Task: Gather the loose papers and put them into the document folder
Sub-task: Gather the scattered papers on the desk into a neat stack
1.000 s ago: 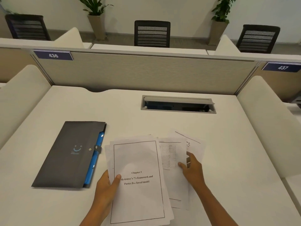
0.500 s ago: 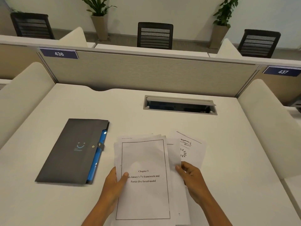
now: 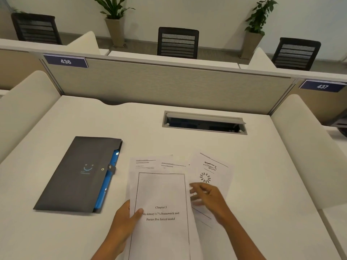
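A stack of white papers (image 3: 161, 194) lies on the desk in front of me, its top sheet titled "Chapter 3". My left hand (image 3: 125, 218) grips the stack's left edge, thumb on top. One loose sheet (image 3: 212, 169) with a round dashed mark lies skewed to the right of the stack. My right hand (image 3: 208, 197) rests over that sheet's lower part, fingers spread and blurred. The dark grey document folder (image 3: 78, 173) with a smile logo lies shut to the left, blue inner pockets showing along its right edge.
A cable hatch (image 3: 204, 122) is set into the white desk (image 3: 262, 184) behind the papers. A grey partition (image 3: 169, 87) closes the far side and padded cream dividers (image 3: 308, 151) flank the desk left and right. Chairs and plants stand beyond.
The right hand pushed the middle sheets under the stack, then moved right onto the skewed loose sheet. The stack slid slightly toward me. The left hand kept its grip.
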`<state>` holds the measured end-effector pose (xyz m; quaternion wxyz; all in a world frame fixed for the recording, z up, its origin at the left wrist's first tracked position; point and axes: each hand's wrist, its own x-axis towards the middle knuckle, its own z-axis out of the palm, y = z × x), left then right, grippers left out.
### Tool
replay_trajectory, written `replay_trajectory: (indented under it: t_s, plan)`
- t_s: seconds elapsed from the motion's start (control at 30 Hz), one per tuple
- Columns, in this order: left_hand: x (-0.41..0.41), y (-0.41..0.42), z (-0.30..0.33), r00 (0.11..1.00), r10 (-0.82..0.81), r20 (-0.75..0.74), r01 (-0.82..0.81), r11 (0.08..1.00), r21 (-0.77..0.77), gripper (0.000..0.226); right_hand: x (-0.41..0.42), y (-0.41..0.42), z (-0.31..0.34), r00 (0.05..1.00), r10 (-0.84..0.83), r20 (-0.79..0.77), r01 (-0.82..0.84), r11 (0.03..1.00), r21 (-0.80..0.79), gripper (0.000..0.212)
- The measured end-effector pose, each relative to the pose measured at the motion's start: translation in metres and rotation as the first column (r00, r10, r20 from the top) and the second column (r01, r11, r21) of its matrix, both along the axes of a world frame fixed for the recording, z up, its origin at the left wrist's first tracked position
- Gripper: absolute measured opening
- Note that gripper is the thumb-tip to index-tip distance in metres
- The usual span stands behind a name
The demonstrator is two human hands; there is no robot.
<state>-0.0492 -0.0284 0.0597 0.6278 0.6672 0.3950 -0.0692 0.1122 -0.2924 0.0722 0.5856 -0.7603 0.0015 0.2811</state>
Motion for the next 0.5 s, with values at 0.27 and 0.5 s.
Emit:
replay_trajectory:
  t_s: [0.27,0.5]
  plan:
    - [-0.009,0.008,-0.006,0.995,0.1,0.009,-0.1,0.995,0.03,0.04,0.084,-0.061,-0.005,0.915,0.374,0.148,-0.095,0.559,-0.824,0.117]
    - [-0.008,0.008,-0.006,0.987,0.16,0.021,-0.161,0.987,0.018,0.035,0.084,-0.076,-0.022,0.902,0.414,0.118,-0.134,0.532,-0.836,0.118]
